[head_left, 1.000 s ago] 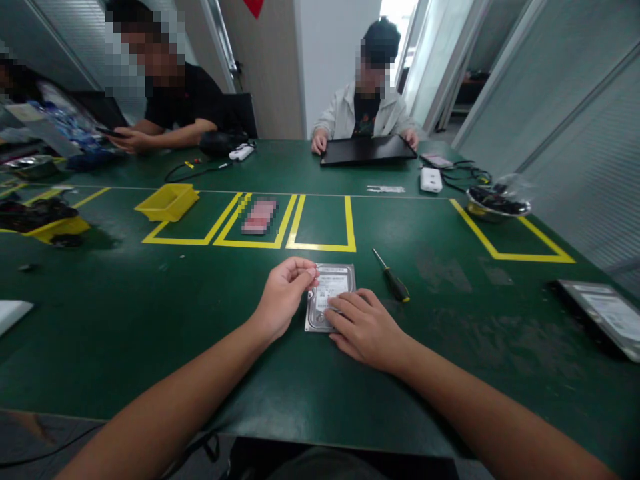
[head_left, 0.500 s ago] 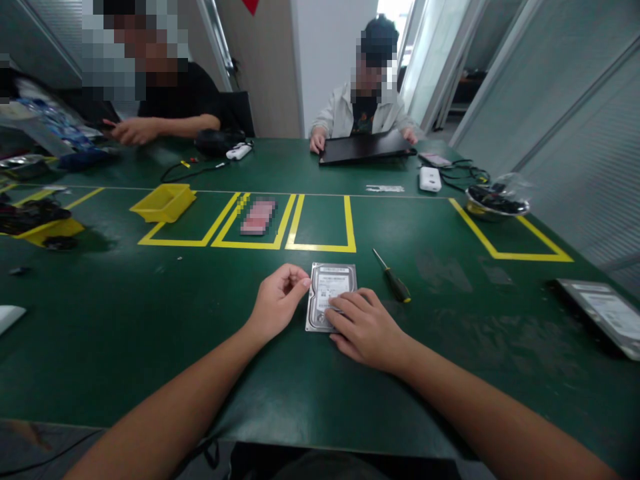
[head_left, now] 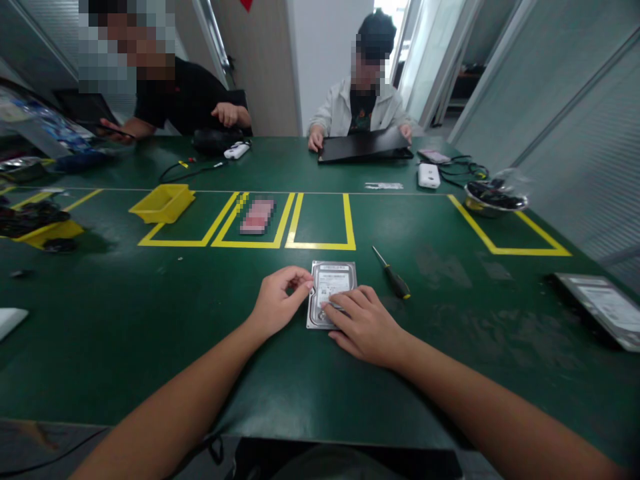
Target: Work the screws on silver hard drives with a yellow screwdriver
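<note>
1. My right hand [head_left: 367, 325] lies flat, fingers spread, on the near part of the hard drive [head_left: 332, 291], pressing it to the counter [head_left: 150, 347]. It grips nothing.
2. My left hand [head_left: 278, 302] sits at the drive's left edge with thumb and forefinger pinched together. Whether they hold a small part, I cannot tell.
3. The drive lies label up near the middle of the counter, closer to my edge, just short of the taped boxes.
4. Step in hand, as I judge it: steadying the drive while I work at its left edge. The next move likely calls for the screwdriver [head_left: 393, 275], which lies just right of the drive, untouched; my right hand would need to lift off to take it.
5. Count, near: one drive, one screwdriver, and one flat device [head_left: 597, 308] at the right edge.
6. Count, middle: three adjoining yellow-taped boxes [head_left: 320, 245], with one yellow bin [head_left: 163, 202] in the leftmost. A second yellow bin [head_left: 47, 231] sits toward the left edge, and a metal bowl [head_left: 494, 200] toward the right.
7. Count, far edge: two people; one rests both hands on a black laptop [head_left: 365, 147].
</note>
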The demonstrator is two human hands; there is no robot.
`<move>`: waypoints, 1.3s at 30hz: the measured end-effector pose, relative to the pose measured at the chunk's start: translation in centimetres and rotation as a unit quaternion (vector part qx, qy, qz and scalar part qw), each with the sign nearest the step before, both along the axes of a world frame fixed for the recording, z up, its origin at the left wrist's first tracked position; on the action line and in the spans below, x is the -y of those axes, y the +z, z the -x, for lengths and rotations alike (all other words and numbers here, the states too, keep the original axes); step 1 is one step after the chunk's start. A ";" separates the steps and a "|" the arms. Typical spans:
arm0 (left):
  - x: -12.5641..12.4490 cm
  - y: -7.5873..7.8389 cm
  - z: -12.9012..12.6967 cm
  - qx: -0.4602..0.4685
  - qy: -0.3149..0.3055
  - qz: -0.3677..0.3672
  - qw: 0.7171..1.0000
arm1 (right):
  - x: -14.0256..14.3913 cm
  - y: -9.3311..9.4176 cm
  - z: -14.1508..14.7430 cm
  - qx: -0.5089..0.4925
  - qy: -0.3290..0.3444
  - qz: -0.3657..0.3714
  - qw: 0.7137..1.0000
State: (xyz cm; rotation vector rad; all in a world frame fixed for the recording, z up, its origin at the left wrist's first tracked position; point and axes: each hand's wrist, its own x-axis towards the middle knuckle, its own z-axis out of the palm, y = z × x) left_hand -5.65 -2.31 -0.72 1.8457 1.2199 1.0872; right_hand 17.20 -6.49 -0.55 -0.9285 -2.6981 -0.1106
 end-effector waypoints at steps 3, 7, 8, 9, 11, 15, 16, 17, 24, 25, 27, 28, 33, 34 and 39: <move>-0.1 -0.2 0.1 -0.008 0.000 -0.010 1.000 | 0.1 0.0 0.0 0.002 -0.002 -0.001 1.000; -0.2 -0.5 0.3 -0.011 0.000 -0.026 1.000 | 0.2 0.0 0.1 0.000 -0.004 0.003 1.000; -0.2 -0.6 0.4 -0.013 -0.002 -0.032 0.999 | 0.2 0.1 0.2 -0.001 -0.006 0.004 1.000; -0.1 -0.6 0.4 -0.015 -0.002 -0.037 0.999 | 0.2 0.2 0.2 -0.001 -0.007 0.004 1.000; -0.1 -0.5 0.5 -0.022 -0.002 -0.048 0.999 | 0.3 0.3 0.2 0.000 -0.011 0.007 1.000; 0.1 0.0 0.5 -0.046 -0.003 -0.074 0.996 | 0.6 0.7 0.3 0.008 -0.010 0.006 1.000; 0.1 0.2 0.5 -0.054 -0.005 -0.082 0.995 | 0.6 0.9 0.4 0.011 -0.009 0.001 1.000; 0.2 0.4 0.5 -0.061 -0.007 -0.089 0.994 | 0.7 1.0 0.5 0.014 -0.008 -0.002 1.000; 0.6 1.2 0.6 -0.071 -0.014 -0.111 0.991 | 1.2 2.3 1.0 0.048 -0.013 0.011 0.999; 0.6 1.2 0.6 -0.070 -0.014 -0.111 0.991 | 1.3 2.5 1.1 0.052 -0.017 0.013 0.998; 0.6 1.1 0.6 -0.074 -0.018 -0.111 0.991 | 1.6 2.9 1.5 0.059 -0.026 0.013 0.998; 0.6 1.1 0.7 -0.077 -0.020 -0.110 0.991 | 1.7 3.0 1.7 0.062 -0.030 0.011 0.998; 0.5 1.3 0.7 -0.091 -0.039 -0.104 0.990 | 2.2 2.4 2.8 0.055 -0.049 -0.013 0.997; 0.5 1.3 0.7 -0.094 -0.040 -0.104 0.989 | 2.2 2.1 2.9 0.046 -0.053 -0.023 0.997; 0.3 1.4 0.6 -0.110 -0.047 -0.103 0.987 | 2.4 0.0 2.8 0.014 -0.046 -0.084 0.995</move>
